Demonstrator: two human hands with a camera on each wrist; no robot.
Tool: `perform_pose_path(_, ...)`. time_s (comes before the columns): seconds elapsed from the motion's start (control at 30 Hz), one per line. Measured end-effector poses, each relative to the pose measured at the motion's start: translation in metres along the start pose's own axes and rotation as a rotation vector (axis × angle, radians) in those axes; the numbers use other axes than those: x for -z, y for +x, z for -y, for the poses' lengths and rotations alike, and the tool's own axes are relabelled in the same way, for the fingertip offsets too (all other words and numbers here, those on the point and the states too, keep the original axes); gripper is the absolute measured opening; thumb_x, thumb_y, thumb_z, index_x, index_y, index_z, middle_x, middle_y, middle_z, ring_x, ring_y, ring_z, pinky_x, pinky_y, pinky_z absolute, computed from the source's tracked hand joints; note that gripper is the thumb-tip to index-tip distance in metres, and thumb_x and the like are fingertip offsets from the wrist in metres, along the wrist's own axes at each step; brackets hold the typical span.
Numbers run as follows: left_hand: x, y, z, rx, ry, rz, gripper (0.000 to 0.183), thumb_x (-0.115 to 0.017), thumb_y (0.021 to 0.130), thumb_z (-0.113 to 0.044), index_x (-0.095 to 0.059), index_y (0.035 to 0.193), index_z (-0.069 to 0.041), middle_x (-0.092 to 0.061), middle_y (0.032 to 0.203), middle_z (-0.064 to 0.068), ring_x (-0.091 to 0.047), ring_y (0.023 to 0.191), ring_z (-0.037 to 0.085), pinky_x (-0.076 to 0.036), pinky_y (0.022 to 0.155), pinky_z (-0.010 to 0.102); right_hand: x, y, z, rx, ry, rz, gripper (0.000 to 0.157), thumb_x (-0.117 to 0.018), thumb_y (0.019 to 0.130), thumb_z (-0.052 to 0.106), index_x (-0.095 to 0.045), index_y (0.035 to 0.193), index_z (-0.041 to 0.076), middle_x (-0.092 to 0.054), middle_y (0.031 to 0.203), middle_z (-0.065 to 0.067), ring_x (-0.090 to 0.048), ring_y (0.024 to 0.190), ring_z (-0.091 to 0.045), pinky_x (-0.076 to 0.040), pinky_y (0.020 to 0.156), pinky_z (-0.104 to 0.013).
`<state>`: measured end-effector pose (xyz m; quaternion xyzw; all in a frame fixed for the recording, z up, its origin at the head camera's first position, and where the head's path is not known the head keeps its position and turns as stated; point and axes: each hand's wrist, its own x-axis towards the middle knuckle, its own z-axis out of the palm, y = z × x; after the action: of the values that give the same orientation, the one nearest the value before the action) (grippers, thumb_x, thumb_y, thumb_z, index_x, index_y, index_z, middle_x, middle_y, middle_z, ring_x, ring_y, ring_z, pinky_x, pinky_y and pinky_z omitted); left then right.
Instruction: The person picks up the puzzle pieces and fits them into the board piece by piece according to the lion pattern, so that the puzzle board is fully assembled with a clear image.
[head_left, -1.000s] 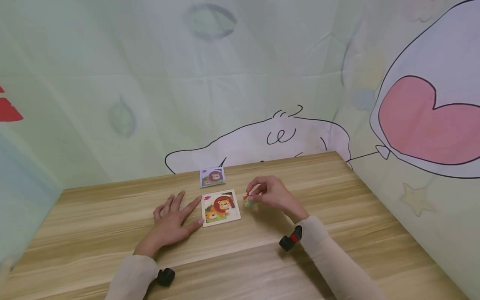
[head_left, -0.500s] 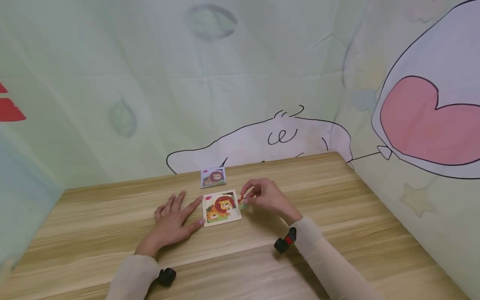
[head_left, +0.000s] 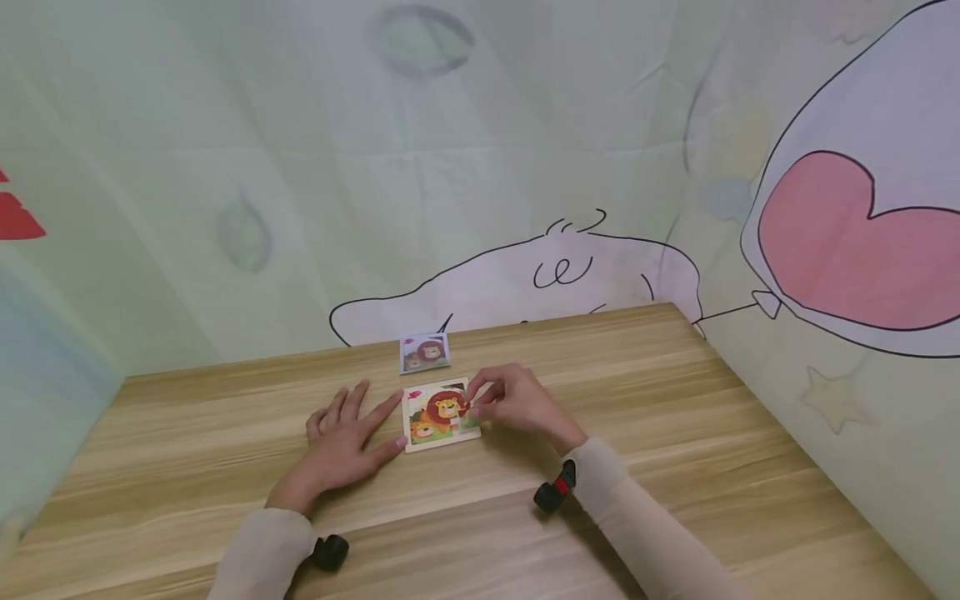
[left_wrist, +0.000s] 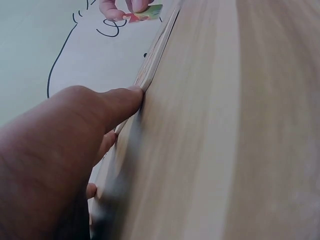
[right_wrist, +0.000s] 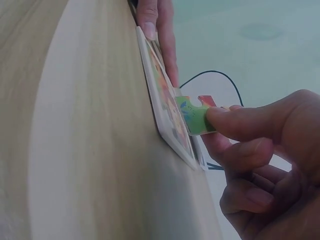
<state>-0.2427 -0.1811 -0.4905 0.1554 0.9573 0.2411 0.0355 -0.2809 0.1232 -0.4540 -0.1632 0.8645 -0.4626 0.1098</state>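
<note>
A square lion jigsaw puzzle [head_left: 431,408] in a pale frame lies flat on the table, with a bare pale spot at its lower right. My right hand [head_left: 517,402] pinches a green and red jigsaw piece [right_wrist: 195,116] between thumb and finger. The piece is tilted close over the puzzle's right side, one edge right at the picture in the right wrist view. My left hand [head_left: 341,442] lies with fingers spread on the table, its thumb [left_wrist: 127,100] and index fingertip touching the frame's left edge.
Behind the puzzle, near the table's far edge, lies a small card [head_left: 424,353] with the same lion picture. The wooden table [head_left: 675,467] meets a printed cloth backdrop [head_left: 300,167] at the back and right side.
My right hand has moved left with the jigsaw piece, from beside the frame to over the puzzle's right side. The left hand has stayed at the frame's left edge.
</note>
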Motion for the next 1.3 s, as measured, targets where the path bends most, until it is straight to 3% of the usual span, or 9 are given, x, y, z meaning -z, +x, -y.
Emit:
perform_pose_path(0.6,-0.003,-0.001,0.001,0.007,0.006,-0.005,0.076,-0.061,0.101,-0.06,-0.041,0.167,-0.027,-0.013,0.178,0.029,-0.005,0.161,0.062,-0.004,0.117,0.08,-0.012,0.003,-0.003,0.003,-0.034,0.027,0.015,-0.084,0.091,0.008,-0.078,0.097,0.021,-0.081,0.087,-0.001,-0.061,0.07,-0.011,-0.045,0.06,-0.026)
perform_pose_path(0.93,-0.002,0.0,0.001,0.004,0.005,-0.009,0.076,-0.061,0.101,-0.059,-0.041,0.167,-0.027,-0.013,0.178,0.029,-0.005,0.161,0.062,-0.004,0.116,0.08,-0.014,0.005,-0.005,-0.016,-0.033,0.032,0.013,-0.083,0.094,0.011,-0.077,0.098,0.022,-0.078,0.088,0.0,-0.061,0.072,-0.013,-0.046,0.061,-0.026)
perform_pose_path(1.3,-0.001,0.0,0.0,0.001,0.005,-0.013,0.076,-0.061,0.101,-0.059,-0.041,0.167,-0.026,-0.013,0.178,0.03,-0.004,0.161,0.063,-0.003,0.116,0.08,-0.018,0.006,-0.007,0.019,-0.043,0.007,0.011,-0.082,0.094,0.009,-0.075,0.1,0.016,-0.079,0.092,-0.005,-0.063,0.076,-0.013,-0.047,0.063,-0.025)
